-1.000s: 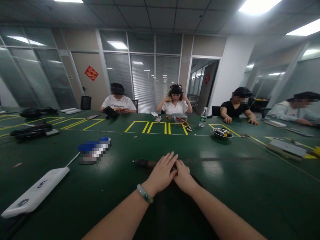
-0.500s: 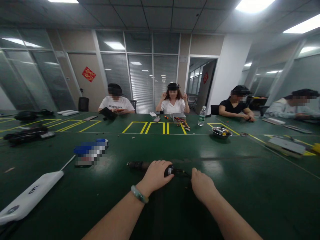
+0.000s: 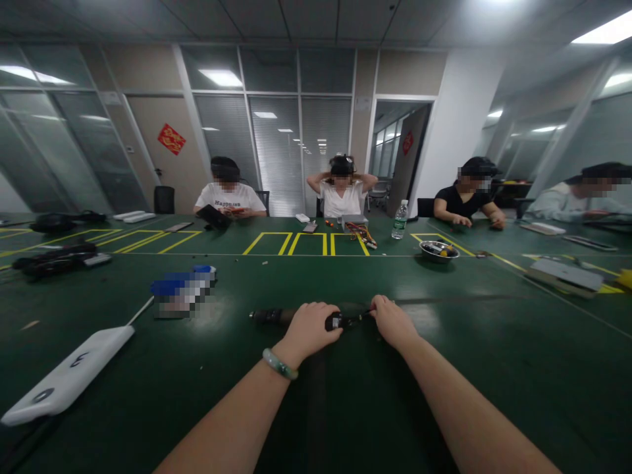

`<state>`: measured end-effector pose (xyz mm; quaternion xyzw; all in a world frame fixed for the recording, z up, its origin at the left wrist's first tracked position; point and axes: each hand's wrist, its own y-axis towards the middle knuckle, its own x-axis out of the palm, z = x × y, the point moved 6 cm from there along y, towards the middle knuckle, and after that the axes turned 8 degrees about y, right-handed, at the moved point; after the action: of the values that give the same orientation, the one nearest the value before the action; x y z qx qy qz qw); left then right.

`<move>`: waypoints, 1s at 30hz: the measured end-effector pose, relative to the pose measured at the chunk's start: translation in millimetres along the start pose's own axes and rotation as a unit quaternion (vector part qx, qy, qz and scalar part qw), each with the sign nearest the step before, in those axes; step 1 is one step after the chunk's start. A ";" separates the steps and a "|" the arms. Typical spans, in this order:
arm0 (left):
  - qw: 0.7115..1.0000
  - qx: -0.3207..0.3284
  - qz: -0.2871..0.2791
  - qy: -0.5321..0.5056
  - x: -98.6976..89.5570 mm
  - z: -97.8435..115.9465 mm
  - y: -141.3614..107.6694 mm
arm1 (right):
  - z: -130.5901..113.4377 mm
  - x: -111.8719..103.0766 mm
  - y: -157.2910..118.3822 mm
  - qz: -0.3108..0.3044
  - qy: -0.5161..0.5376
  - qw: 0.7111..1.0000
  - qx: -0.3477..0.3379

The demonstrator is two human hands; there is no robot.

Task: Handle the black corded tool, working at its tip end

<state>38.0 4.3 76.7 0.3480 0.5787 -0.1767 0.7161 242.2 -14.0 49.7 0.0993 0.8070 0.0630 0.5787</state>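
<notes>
Clenched over a dark rod [image 3: 269, 316], the left hand [image 3: 311, 327] covers its middle, just beside a small black block [image 3: 334, 321]; a pale green bangle [image 3: 280, 364] sits at that wrist. The right hand [image 3: 390, 320] lies at the far end, next to a thin wire [image 3: 368, 312], with its fingers curled down, but I cannot tell whether it is grasping anything. The rod lies on the green tabletop [image 3: 444, 395], lower middle of the frame, directly in front of the person.

As I judge it, a round rod could roll on that smooth surface if the left hand let go, and a sharp tug between the hands could strain or snap the thin wire near the block.

Writing is scarce. Across a co-worker's white T-shirt [image 3: 228, 197], upper middle, faint lettering looks like "Happiness". The label on the water bottle [image 3: 400, 220], right of center, is too small to read, the marks on the white slab [image 3: 64, 378] at lower left are unclear, and the package [image 3: 182, 291] left of center is pixelated.
</notes>
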 end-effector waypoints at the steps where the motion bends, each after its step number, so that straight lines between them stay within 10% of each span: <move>1: 1.000 0.000 -0.002 0.001 -0.4 -0.8 -0.3 | -0.3 -3.9 -2.4 0.007 0.001 1.000 -0.001; 13: 0.998 0.035 0.053 -0.018 3.8 1.7 -0.6 | -13.1 -10.2 -32.3 -0.225 0.063 0.972 0.002; 30: 0.996 0.053 0.070 -0.006 12.0 28.8 3.4 | -22.2 -6.6 -22.3 -0.021 0.112 0.993 0.006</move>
<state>63.8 -11.8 68.8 0.4238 0.5384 -0.1587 0.7109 221.3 -36.9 58.1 0.0781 0.8690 0.0566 0.4853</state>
